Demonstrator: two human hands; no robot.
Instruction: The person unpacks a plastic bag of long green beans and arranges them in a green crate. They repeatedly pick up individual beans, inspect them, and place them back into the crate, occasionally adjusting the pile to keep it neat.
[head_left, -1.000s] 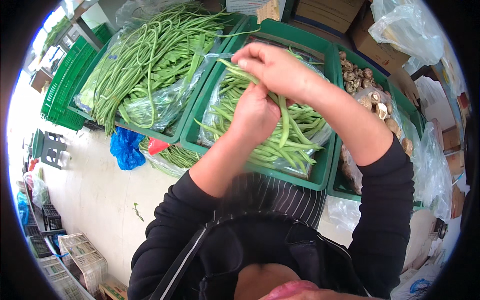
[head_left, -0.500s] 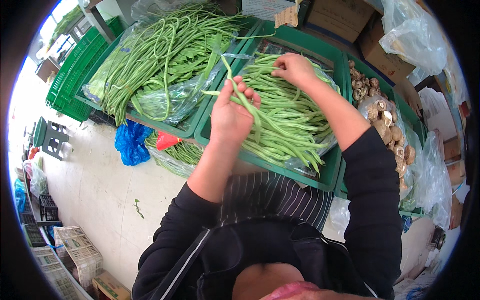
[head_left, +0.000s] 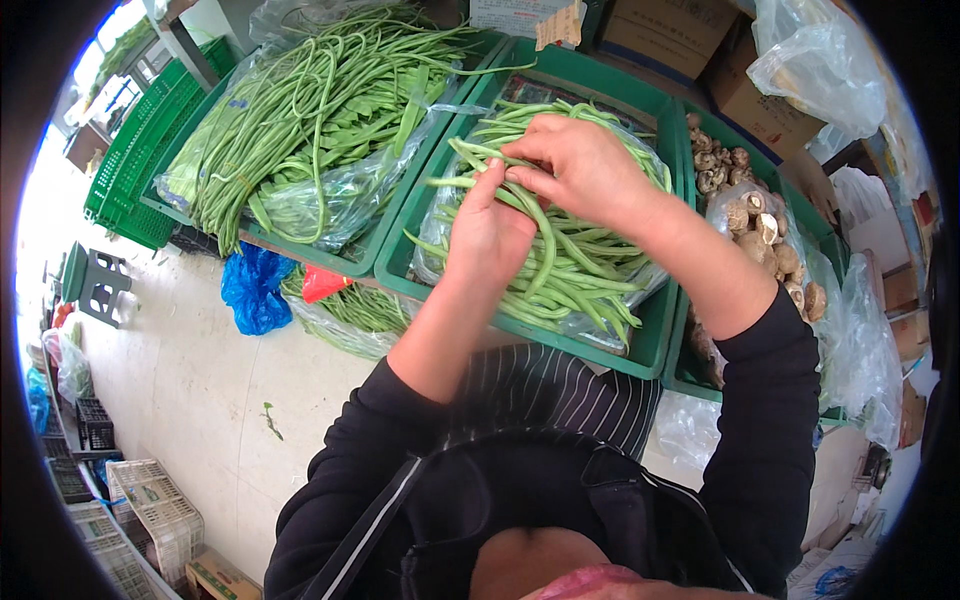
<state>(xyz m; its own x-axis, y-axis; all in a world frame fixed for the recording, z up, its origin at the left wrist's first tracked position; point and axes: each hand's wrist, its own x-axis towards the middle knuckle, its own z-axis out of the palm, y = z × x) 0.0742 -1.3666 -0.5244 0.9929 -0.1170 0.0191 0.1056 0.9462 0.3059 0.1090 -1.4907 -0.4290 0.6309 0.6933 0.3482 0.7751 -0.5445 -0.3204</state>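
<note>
Pale green beans [head_left: 590, 283] lie heaped on clear plastic in a green crate [head_left: 655, 365] in front of me. Over the heap's left part, my left hand [head_left: 488, 232] is closed around a few beans, their ends sticking out beyond the thumb. My right hand [head_left: 585, 172] comes in from the right with thumb and fingers pinched at those same beans, close to the left thumb. The fingertips of both hands nearly meet there. Part of the heap is hidden beneath my hands.
Left of this crate stands another crate with long thin beans [head_left: 290, 120] and flat pods. Mushrooms [head_left: 765, 235] fill crates on the right, beside hanging plastic bags [head_left: 820, 70]. A blue plastic bag [head_left: 255, 290] and a green stool [head_left: 97, 283] are on the floor.
My right hand has moved left from the heap to the beans in my left hand and now pinches them. The left hand has shifted slightly right and down.
</note>
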